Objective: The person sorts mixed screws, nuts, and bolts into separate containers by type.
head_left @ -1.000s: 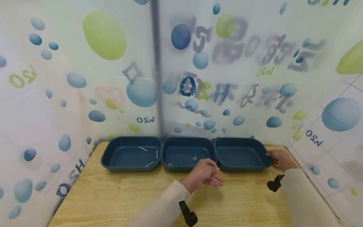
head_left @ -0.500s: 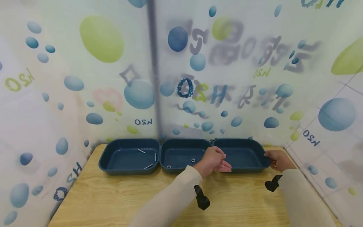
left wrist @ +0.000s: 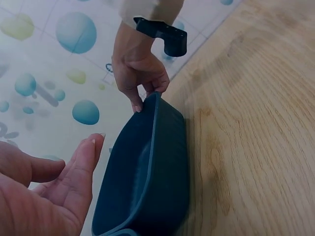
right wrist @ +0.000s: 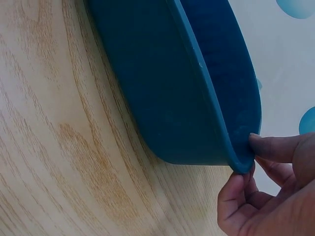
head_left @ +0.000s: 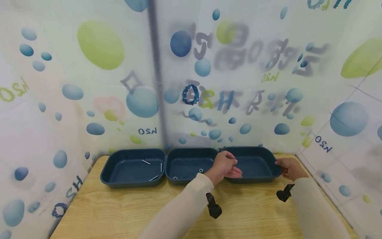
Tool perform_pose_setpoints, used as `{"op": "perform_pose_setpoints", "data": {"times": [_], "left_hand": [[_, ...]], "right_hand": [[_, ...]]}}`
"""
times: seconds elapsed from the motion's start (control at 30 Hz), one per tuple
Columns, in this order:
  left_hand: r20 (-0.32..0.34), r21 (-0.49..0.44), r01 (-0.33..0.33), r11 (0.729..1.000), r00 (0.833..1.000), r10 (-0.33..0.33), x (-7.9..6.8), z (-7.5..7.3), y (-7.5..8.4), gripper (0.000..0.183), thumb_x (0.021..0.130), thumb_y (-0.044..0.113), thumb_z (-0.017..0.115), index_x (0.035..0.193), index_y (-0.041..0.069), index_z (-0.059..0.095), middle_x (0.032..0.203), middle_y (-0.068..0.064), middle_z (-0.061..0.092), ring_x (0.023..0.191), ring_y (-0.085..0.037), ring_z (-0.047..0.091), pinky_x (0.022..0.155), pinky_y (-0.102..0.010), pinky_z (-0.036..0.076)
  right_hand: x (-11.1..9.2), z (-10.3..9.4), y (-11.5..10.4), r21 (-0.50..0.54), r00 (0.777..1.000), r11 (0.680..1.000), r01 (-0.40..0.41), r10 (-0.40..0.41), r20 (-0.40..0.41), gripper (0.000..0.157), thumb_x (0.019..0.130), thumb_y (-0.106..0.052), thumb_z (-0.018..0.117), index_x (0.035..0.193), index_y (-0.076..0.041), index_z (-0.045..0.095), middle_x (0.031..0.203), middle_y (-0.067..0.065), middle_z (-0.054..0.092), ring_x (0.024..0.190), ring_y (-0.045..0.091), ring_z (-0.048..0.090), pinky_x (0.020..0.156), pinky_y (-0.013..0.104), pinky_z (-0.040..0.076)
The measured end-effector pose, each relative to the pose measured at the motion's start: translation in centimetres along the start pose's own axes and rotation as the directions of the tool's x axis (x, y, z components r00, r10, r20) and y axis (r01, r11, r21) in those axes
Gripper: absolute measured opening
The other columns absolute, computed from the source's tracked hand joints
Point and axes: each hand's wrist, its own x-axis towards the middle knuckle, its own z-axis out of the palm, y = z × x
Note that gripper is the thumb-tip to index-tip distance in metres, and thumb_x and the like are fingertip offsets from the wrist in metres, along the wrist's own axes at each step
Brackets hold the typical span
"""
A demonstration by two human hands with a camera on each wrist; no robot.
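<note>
Three dark blue plastic trays stand in a row along the back of the table. My right hand [head_left: 290,168] pinches the right end of the right tray [head_left: 253,180], thumb inside the rim and fingers outside, as the right wrist view shows on the tray wall [right wrist: 162,98]. No item shows inside the visible part of that tray. My left hand [head_left: 224,165] hovers over the join of the middle tray [head_left: 191,152] and the right tray, with fingers extended and nothing in them. Its palm and fingers [left wrist: 74,189] appear beside the tray in the left wrist view.
The left tray [head_left: 131,184] holds several metal bolts, among them one bolt [head_left: 146,162] near its back. Metal nuts lie in the middle tray, one nut [head_left: 201,170] close to my left wrist. A patterned curtain [head_left: 191,66] hangs right behind the trays on the wooden table [head_left: 119,212].
My left hand has moved right and slightly away from me, from in front of the middle tray to over the right tray's near-left corner. My right hand keeps its pinch on the rim.
</note>
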Motion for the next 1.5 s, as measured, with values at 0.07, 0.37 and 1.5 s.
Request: {"op": "perform_pose_setpoints", "data": {"times": [0.07, 0.37, 1.5], "left_hand": [[0.004, 0.004, -0.002, 1.0, 1.0, 0.002, 0.0, -0.2, -0.1, 0.009, 0.097, 0.011, 0.059, 0.104, 0.006, 0.057, 0.07, -0.019, 0.07, 0.062, -0.033, 0.071, 0.063, -0.043, 0.057], [0.024, 0.069, 0.021, 0.997, 0.999, -0.022, -0.4, -1.4, -0.5, 0.003, 0.098, 0.012, 0.058, 0.097, 0.009, 0.056, 0.069, -0.019, 0.069, 0.062, -0.034, 0.071, 0.059, -0.039, 0.058], [0.047, 0.232, 0.024, 0.972, 0.998, -0.036, -4.7, -6.7, -8.5, 0.007, 0.091, 0.001, 0.059, 0.092, -0.004, 0.065, 0.062, -0.022, 0.067, 0.049, -0.024, 0.066, 0.052, -0.042, 0.056]], "right_hand": [[-0.1, 0.0, -0.2, -0.003, 1.0, 1.0, 0.001, -0.001, -0.001, 0.054, 0.102, -0.012, 0.044, 0.15, 0.004, 0.027, 0.066, -0.005, 0.049, 0.057, 0.012, 0.042, 0.061, 0.029, 0.042], [-0.6, -0.3, -0.3, -0.005, 1.0, 1.0, -0.003, 0.003, -0.014, 0.05, 0.1, -0.013, 0.047, 0.145, 0.004, 0.035, 0.07, -0.003, 0.052, 0.062, 0.013, 0.047, 0.062, 0.027, 0.045], [-0.2, 0.2, 0.1, 0.016, 1.0, 1.0, 0.006, -0.006, -0.018, 0.053, 0.1, -0.011, 0.046, 0.148, 0.006, 0.03, 0.066, -0.004, 0.052, 0.059, 0.012, 0.047, 0.06, 0.028, 0.045]]}}
